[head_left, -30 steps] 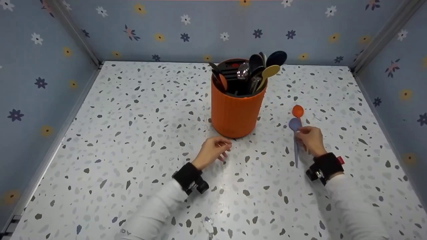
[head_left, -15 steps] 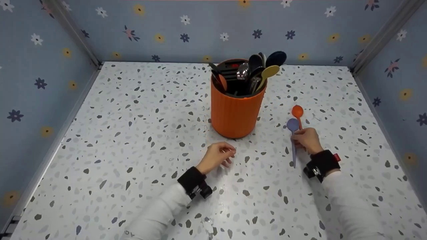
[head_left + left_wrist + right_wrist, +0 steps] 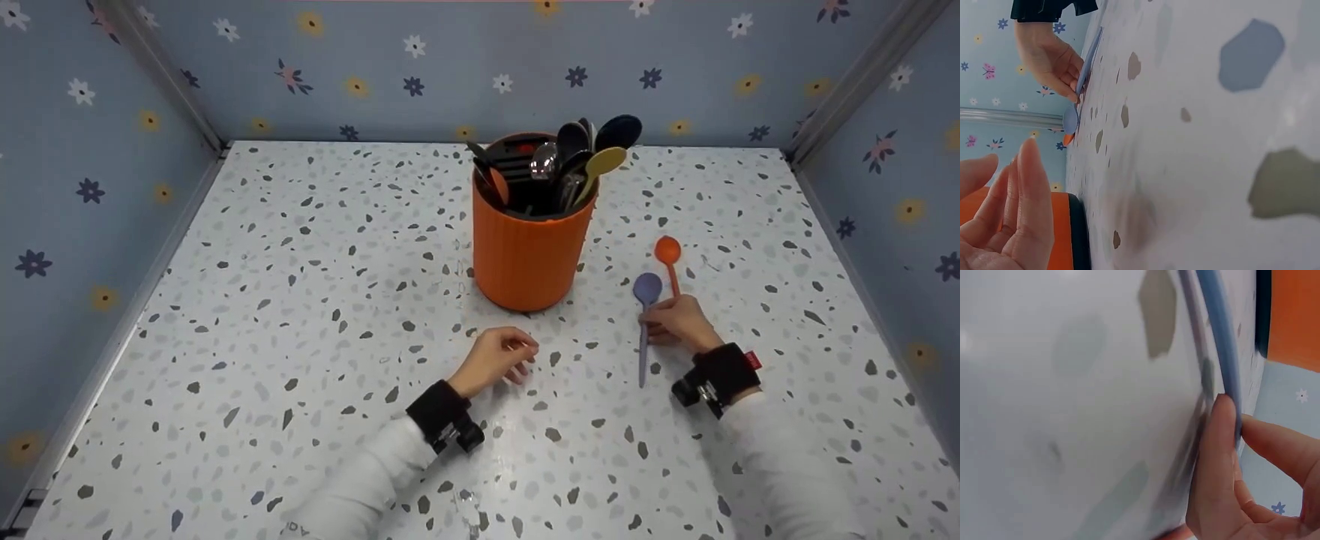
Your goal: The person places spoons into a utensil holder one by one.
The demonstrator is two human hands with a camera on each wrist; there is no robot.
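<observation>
A purple spoon (image 3: 647,288) is pinched by its handle between the thumb and fingers of my right hand (image 3: 679,322). In the right wrist view the spoon's handle (image 3: 1221,332) runs between thumb and fingertips, close above the table. Beside it an orange spoon (image 3: 667,250) lies on the table, the end of its handle hidden behind my right hand. My left hand (image 3: 495,358) hovers in front of the orange utensil holder (image 3: 529,259), fingers loosely bent, with nothing in it. In the left wrist view the left fingers (image 3: 1033,197) are apart from everything.
Upright in the holder stand several utensils, among them a yellow spoon (image 3: 606,160), a dark spoon (image 3: 619,133) and a shiny metal one (image 3: 545,160). Flower-patterned walls (image 3: 450,67) border the speckled white table (image 3: 300,300) at the back and both sides.
My right hand has slid the purple spoon left and a little nearer to me, away from the orange spoon. My left hand has shifted slightly right and nearer, leaving the holder's base.
</observation>
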